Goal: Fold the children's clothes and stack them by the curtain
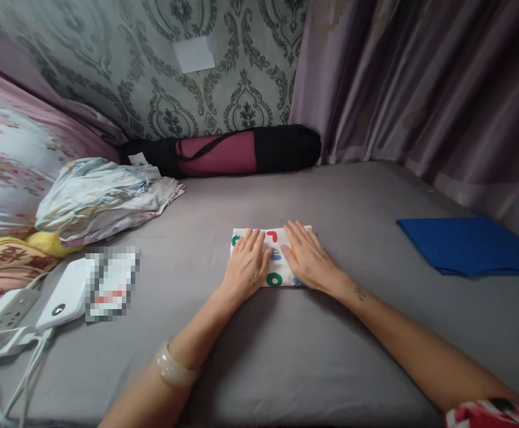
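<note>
A folded white cloth (274,261) with red, green and blue prints lies flat on the grey sheet (348,208), near the middle of the view. My left hand (248,261) rests palm down on its left part, fingers stretched out. On the right part lies my right hand (308,252), also flat with its fingers extended. A strip of the cloth shows between the two thumbs; the hands cover much of the rest.
Folded blue cloth (468,245) lies at right. A maroon and black roll bag (223,152) runs along the wall. Piled clothes (103,193), a white power bank (69,291), a power strip (7,312) with cables and a blurred-out packet (114,284) are at left.
</note>
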`<state>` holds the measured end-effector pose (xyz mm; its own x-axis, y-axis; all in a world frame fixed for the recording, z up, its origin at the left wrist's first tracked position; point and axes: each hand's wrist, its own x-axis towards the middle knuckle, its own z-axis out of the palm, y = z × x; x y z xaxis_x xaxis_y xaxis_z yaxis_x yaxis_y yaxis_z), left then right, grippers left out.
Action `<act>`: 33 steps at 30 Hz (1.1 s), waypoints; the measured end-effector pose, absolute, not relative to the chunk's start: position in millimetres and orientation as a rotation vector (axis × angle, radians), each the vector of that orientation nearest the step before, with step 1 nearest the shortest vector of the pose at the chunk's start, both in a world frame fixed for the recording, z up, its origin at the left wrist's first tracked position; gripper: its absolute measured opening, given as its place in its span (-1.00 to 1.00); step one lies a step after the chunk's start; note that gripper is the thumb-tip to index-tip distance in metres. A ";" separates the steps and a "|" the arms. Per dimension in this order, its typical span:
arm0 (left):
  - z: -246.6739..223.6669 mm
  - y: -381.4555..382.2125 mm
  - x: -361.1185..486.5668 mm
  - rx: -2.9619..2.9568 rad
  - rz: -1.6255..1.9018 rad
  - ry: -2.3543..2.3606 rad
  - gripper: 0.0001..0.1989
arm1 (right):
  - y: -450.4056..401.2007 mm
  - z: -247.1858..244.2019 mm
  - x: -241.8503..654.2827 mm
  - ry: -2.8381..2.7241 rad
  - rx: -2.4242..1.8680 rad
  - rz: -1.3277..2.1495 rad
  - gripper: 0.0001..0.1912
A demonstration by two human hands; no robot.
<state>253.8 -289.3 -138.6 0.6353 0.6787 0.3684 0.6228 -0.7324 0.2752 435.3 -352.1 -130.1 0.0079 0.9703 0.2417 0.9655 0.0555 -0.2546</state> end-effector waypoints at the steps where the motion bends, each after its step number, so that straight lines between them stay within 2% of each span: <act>1: -142.3 -293.1 257.5 2.761 0.613 1.064 -0.50 | -352.7 -134.7 431.2 -2.045 -1.917 0.029 -0.40; 7: -153.9 -301.4 260.5 2.796 0.185 1.143 -0.40 | -354.8 -153.9 428.7 -2.148 -1.982 0.118 -0.40; 13: -148.7 -302.3 261.4 2.796 0.028 1.203 -0.37 | -353.8 -154.6 427.2 -2.187 -2.049 0.055 -0.40; 19: -138.2 -297.1 261.3 2.846 0.034 1.161 -0.40 | -351.5 -148.9 428.3 -2.199 -2.076 0.101 -0.40; 25: -121.3 -281.0 272.0 2.825 0.067 1.225 -0.68 | -339.9 -132.7 421.4 -2.159 -2.095 0.164 -0.46; 29: -138.4 -279.1 279.5 2.861 0.292 1.288 -0.61 | -334.8 -143.5 409.6 -2.127 -2.042 0.007 -0.42; 33: -157.7 -277.5 276.9 2.845 0.292 1.335 -0.48 | -333.4 -156.7 408.3 -2.160 -2.024 0.000 -0.39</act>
